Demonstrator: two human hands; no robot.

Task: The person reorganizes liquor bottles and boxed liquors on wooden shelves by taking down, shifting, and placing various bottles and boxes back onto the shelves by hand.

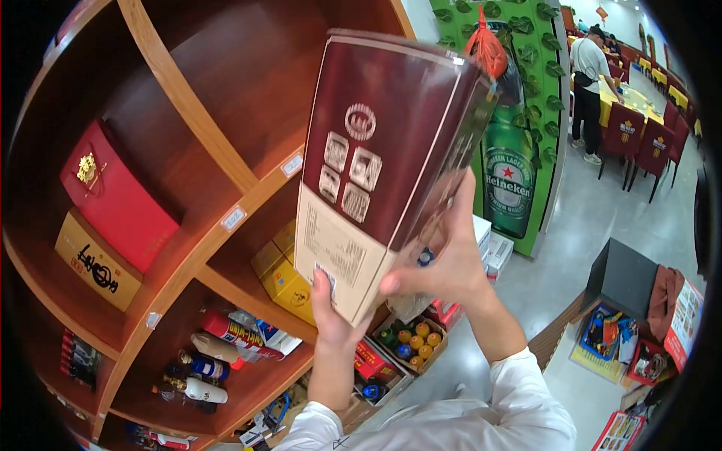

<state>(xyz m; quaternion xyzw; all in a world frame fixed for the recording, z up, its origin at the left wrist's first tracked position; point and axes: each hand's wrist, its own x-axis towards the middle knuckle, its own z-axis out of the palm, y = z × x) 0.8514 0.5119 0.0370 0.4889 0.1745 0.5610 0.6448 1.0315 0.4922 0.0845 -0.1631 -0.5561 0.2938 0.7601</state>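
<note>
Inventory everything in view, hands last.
Printed box: one, maroon and cream, centre, held
Shelf unit: one, brown, left
Flat box: one, red, shelf
Calligraphy box: one, gold, shelf
Cubby boxes: several, yellow, shelf
Bottles: several, mixed, lower shelf
Open carton: one, brown, floor
Heineken panel: one, green, right
Hanging bag: one, red, at panel
Counter: one, pale, right
Large box: one, black, right
Tables: several, yellow, background
Chairs: several, maroon, background
People: several, mixed, background
Left hand: one, white sleeve, printed box
Right hand: one, white sleeve, printed box

place: restaurant | yellow-clothed tables | dining chairs | bottle shelf
</note>
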